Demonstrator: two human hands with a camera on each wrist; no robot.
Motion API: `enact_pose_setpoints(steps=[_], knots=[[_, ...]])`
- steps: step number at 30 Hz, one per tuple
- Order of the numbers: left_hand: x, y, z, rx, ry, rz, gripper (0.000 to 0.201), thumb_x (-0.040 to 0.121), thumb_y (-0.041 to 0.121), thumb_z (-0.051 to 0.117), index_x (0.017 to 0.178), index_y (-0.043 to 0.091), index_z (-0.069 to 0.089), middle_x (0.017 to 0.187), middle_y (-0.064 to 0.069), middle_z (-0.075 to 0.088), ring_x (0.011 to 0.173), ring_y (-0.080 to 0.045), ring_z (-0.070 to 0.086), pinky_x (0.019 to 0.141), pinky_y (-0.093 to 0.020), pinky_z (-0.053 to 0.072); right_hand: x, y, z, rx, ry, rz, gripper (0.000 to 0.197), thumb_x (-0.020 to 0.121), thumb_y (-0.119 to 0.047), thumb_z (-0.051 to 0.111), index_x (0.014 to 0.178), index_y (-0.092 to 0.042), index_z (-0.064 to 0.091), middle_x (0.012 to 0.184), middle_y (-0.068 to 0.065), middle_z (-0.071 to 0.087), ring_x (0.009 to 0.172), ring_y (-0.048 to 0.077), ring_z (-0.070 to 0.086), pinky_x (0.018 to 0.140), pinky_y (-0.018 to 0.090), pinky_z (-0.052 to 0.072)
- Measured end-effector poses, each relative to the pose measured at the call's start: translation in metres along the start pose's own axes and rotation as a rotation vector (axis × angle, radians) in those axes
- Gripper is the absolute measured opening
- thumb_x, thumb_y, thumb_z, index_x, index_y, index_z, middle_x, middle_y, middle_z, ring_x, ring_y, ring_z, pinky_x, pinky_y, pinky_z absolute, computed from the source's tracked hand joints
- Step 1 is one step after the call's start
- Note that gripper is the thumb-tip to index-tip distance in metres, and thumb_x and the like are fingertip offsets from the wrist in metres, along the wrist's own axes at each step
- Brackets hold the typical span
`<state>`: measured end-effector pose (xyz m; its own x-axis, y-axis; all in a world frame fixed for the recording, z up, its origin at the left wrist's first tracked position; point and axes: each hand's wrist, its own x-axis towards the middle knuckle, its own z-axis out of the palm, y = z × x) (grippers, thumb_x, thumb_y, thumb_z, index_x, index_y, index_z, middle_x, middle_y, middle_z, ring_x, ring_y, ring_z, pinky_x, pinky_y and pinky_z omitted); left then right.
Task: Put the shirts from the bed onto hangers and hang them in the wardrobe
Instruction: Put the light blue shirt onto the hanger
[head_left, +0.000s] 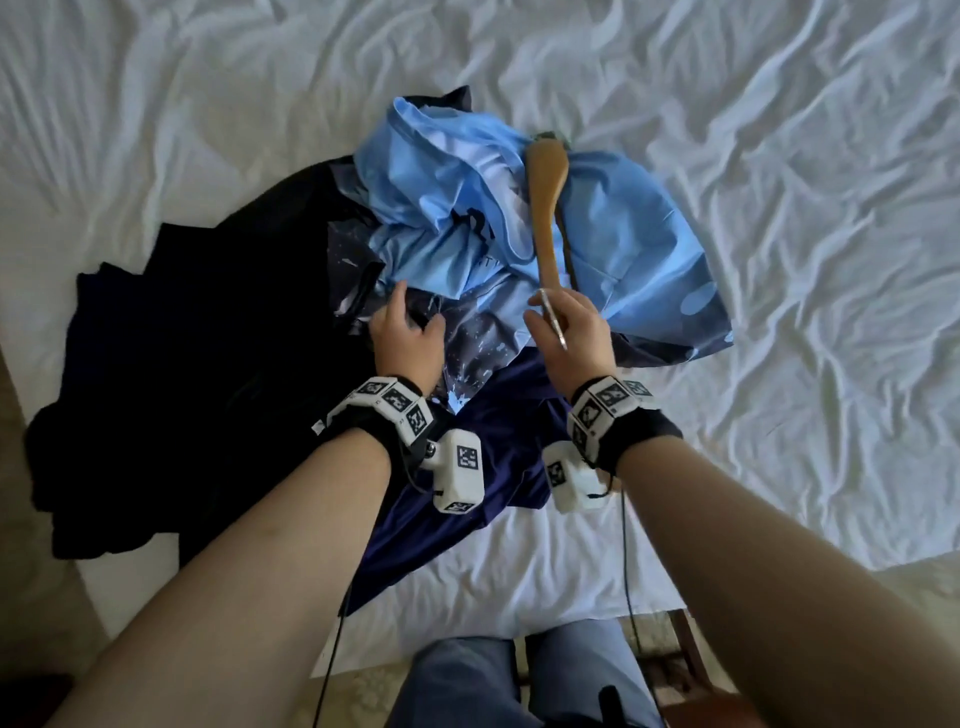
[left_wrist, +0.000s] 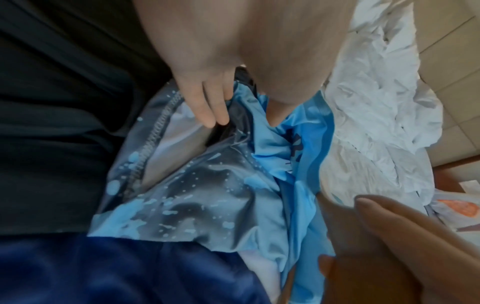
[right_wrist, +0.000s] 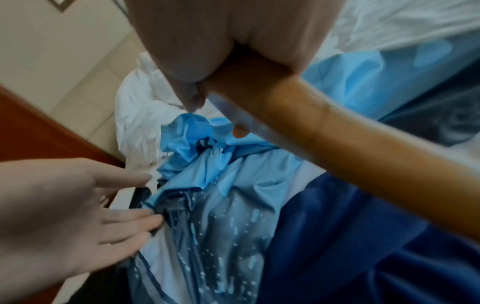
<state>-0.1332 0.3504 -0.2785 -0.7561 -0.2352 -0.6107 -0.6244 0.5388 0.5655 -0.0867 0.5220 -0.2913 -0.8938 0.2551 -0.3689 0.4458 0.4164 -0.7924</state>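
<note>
Three shirts at least lie heaped on the bed (head_left: 779, 156) in front of you: a black shirt (head_left: 182, 312) out to your left, a navy shirt (head_left: 493, 467) nearest your knees, and on top the light blue shirt (head_left: 441, 208) with its dark, splashed panel. Your right hand (head_left: 571, 332) is wrapped around the wooden hanger (head_left: 548, 208) near its middle, the metal hook (head_left: 553, 319) poking back between your fingers toward your wrist, and the far arm of the hanger stretches away over the blue cloth. That grip makes sense, I'd say: holding it by the neck leaves both wooden ends free to slide into a garment. Your left hand (head_left: 408, 332) is down on the dark splashed part of the blue shirt, fingers (left_wrist: 207, 111) fairly straight and slack, fingertips at the edge of an opening in the fabric; it clasps nothing that I can see, more feeling for the edge than taking it. The right wrist view shows the same: palm open, fingers pushing at the ribbed edge. It looks as if you're hunting for the neck or hem so the hanger can go in, and you've kept the hanger hovering just over the shirt for that. No shirt is on the hanger yet, and the wardrobe is nowhere in view, so the job reads as barely begun. Mind the slippery cloth bunching as you spread it.
</note>
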Motion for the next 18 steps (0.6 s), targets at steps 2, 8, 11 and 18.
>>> enact_pose_setpoints(steps=[2, 8, 11, 18], knots=[[0.009, 0.008, 0.005, 0.038, -0.028, -0.008, 0.066, 0.093, 0.022, 0.058, 0.152, 0.022, 0.028, 0.148, -0.016, 0.031, 0.119, -0.024, 0.051, 0.106, -0.029, 0.037, 0.000, 0.000, 0.001, 0.041, 0.025, -0.013, 0.018, 0.087, -0.022, 0.062, 0.101, -0.013, 0.070, 0.097, 0.000, 0.062, 0.081, 0.011, 0.056, 0.071, 0.003, 0.035], [0.033, 0.017, 0.016, 0.082, -0.254, -0.074, 0.082, 0.095, 0.031, 0.058, 0.155, 0.029, 0.002, 0.155, -0.005, 0.032, 0.129, -0.026, 0.046, 0.089, -0.021, 0.037, 0.010, 0.010, -0.027, 0.212, 0.073, 0.133, 0.019, 0.078, -0.016, 0.062, 0.088, -0.030, 0.069, 0.070, -0.012, 0.058, 0.059, 0.000, 0.051, 0.062, 0.015, 0.042], [0.033, 0.016, 0.019, 0.119, -0.246, -0.102, 0.086, 0.094, 0.034, 0.061, 0.155, 0.031, 0.000, 0.151, -0.006, 0.039, 0.122, -0.029, 0.052, 0.090, -0.028, 0.042, 0.013, 0.008, -0.027, 0.184, 0.052, 0.122, 0.020, 0.079, -0.012, 0.069, 0.093, -0.025, 0.071, 0.078, -0.005, 0.064, 0.067, 0.000, 0.055, 0.069, 0.015, 0.044], [0.029, -0.005, 0.018, 0.129, -0.241, -0.023, 0.078, 0.095, 0.004, 0.050, 0.155, 0.033, 0.007, 0.130, -0.020, 0.053, 0.083, -0.019, 0.054, 0.074, -0.022, 0.045, 0.013, 0.000, -0.019, 0.169, 0.100, 0.150, 0.021, 0.075, -0.027, 0.073, 0.081, -0.046, 0.066, 0.085, 0.007, 0.069, 0.076, 0.021, 0.064, 0.077, 0.037, 0.054]])
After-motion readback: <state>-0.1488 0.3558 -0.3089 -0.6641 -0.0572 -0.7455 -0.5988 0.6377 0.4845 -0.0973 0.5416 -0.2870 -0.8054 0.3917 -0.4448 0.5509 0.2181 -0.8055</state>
